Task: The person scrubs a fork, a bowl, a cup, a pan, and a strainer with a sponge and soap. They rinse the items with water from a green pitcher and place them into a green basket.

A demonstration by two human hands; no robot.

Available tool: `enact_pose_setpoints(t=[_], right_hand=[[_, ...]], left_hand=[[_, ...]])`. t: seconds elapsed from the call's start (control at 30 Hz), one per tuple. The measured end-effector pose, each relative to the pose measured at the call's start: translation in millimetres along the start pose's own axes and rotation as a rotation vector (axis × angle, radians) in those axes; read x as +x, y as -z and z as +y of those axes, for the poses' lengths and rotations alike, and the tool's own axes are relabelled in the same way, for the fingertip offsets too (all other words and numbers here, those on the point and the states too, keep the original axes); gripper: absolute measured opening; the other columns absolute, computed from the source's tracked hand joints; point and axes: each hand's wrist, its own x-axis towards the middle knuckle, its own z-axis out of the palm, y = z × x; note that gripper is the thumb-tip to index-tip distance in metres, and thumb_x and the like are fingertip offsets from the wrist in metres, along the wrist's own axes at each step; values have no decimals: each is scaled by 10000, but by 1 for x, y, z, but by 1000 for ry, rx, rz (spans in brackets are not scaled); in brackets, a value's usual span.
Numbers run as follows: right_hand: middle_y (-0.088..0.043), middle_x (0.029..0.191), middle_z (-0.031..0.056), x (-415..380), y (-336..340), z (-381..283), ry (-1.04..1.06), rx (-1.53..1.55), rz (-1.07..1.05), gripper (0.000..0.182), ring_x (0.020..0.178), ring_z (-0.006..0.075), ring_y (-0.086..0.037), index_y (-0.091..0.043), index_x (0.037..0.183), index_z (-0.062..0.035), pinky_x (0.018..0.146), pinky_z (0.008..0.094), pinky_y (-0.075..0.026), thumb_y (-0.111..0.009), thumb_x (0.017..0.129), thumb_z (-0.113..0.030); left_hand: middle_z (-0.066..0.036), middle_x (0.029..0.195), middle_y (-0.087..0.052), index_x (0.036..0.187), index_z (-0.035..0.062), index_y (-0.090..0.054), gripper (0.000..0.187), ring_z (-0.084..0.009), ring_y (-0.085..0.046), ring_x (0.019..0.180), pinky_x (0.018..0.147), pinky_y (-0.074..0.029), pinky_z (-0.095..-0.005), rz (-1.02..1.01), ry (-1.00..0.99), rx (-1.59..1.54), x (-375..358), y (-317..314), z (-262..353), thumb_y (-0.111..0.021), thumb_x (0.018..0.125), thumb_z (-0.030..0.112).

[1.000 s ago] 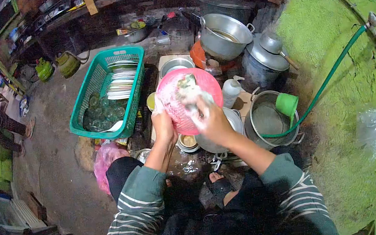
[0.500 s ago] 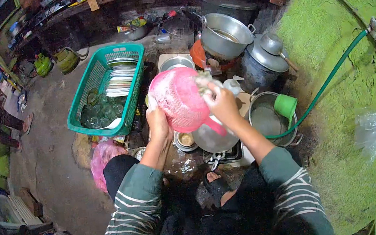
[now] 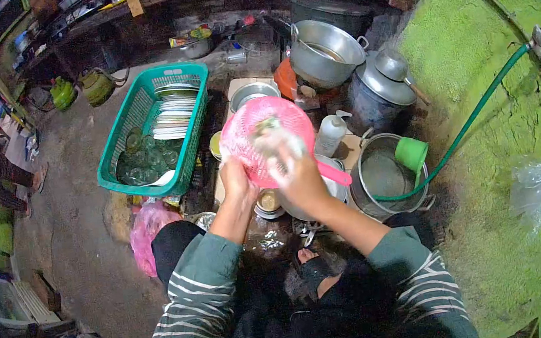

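Observation:
A pink plastic colander (image 3: 292, 113) with a handle is held up in front of me, streaked with white suds. My left hand (image 3: 237, 183) grips its near left edge, fingers partly hidden beneath it. Over the colander, my right hand (image 3: 295, 176) is closed around a pale, foamy scrubber (image 3: 268, 132), pressed to the colander's surface; motion blurs its fingers. Below the hands a metal pan (image 3: 313, 210) is partly covered. A small container with brownish contents (image 3: 268, 201) stands beside it. A white pump bottle (image 3: 330, 136) is just right of the colander.
At left, a green basket (image 3: 106, 169) holds stacked plates and glasses. To the right, a large pot (image 3: 372, 205) holds a green dipper (image 3: 410, 152) and a hose (image 3: 476, 125). Another pot (image 3: 319, 70) and a lidded one (image 3: 377, 97) stand behind. A person's leg (image 3: 7, 169) shows far left.
My right hand has swept left and down with the scrubber, from the colander's right side to its middle. The colander has turned, its handle now pointing further right; the pump bottle shows more.

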Motion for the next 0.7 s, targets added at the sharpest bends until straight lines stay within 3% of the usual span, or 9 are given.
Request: enact_pose_setpoints(t=[0.03, 0.1, 0.17, 0.2, 0.27, 0.37, 0.43, 0.5, 0.7], right_hand=[[-547, 1105, 224, -4, -2, -4, 120, -32, -93, 341, 1017, 390, -531, -567, 1130, -42, 843, 438, -460, -564, 789, -63], [-535, 1171, 178, -9, 3, -10, 43, 0, -164, 399, 1096, 355, -507, -527, 1201, -110, 943, 422, -408, -536, 808, -44], [-526, 1215, 129, -18, 0, 3, 161, -167, -445, 425, 1125, 333, -494, -517, 1234, -149, 953, 441, -398, -550, 814, -96], [-526, 1215, 129, -19, -4, 6, 163, -167, -442, 425, 1125, 333, -494, -517, 1234, -149, 953, 441, -398, -550, 814, -96], [-521, 1216, 77, -14, -9, 5, 510, -148, -240, 430, 1113, 281, -501, -518, 1245, -198, 929, 445, -395, -564, 819, -166], [-518, 1191, 51, 1, 5, 13, 537, -393, -279, 453, 1094, 240, -490, -532, 1231, -227, 900, 421, -382, -606, 784, -213], [-511, 1171, 55, 2, 3, 24, 483, -375, -245, 485, 1076, 225, -476, -544, 1217, -234, 877, 393, -370, -647, 743, -226], [-501, 1202, 59, 22, 23, 3, 417, -360, 75, 484, 1105, 239, -452, -570, 1180, -230, 902, 395, -364, -675, 707, -228], [-535, 1161, 205, 25, 4, 3, -47, -363, 117, 403, 1110, 387, -486, -590, 1124, -29, 973, 470, -370, -615, 752, -184]], left_hand=[[-159, 1165, -567, 1196, -26, -474, 323, -241, -583, 1044, 875, -508, -381, 2, 3, 0, 1, 2, -2, -356, 920, 93], [-145, 1172, -565, 1213, 2, -472, 333, -248, -575, 1052, 892, -495, -383, -106, 102, -26, 6, 7, -4, -331, 956, 161], [-131, 1167, -566, 1227, 35, -470, 344, -258, -576, 1040, 920, -475, -393, -63, 111, -64, -14, -24, 17, -337, 975, 227], [-122, 1148, -572, 1218, 50, -476, 362, -256, -582, 1020, 908, -483, -391, -26, 129, -52, -14, -26, 24, -322, 981, 275], [-119, 1082, -584, 1172, 58, -497, 443, -245, -594, 963, 842, -517, -387, 32, 172, -76, -12, -24, 29, -255, 990, 380], [-131, 1088, -581, 1174, 50, -492, 437, -241, -597, 956, 811, -532, -384, 62, 218, -24, -6, -20, 25, -252, 992, 367], [-146, 1130, -572, 1192, 33, -476, 365, -249, -596, 984, 838, -526, -389, 57, 182, -74, -5, -19, 19, -300, 988, 279], [-151, 1162, -562, 1203, 35, -467, 345, -249, -588, 1021, 866, -518, -386, -47, 105, -105, 8, -11, 10, -300, 990, 248], [-138, 1193, -556, 1230, 44, -462, 362, -261, -557, 1079, 950, -458, -423, 36, 191, -211, -10, -27, -2, -273, 997, 245]])
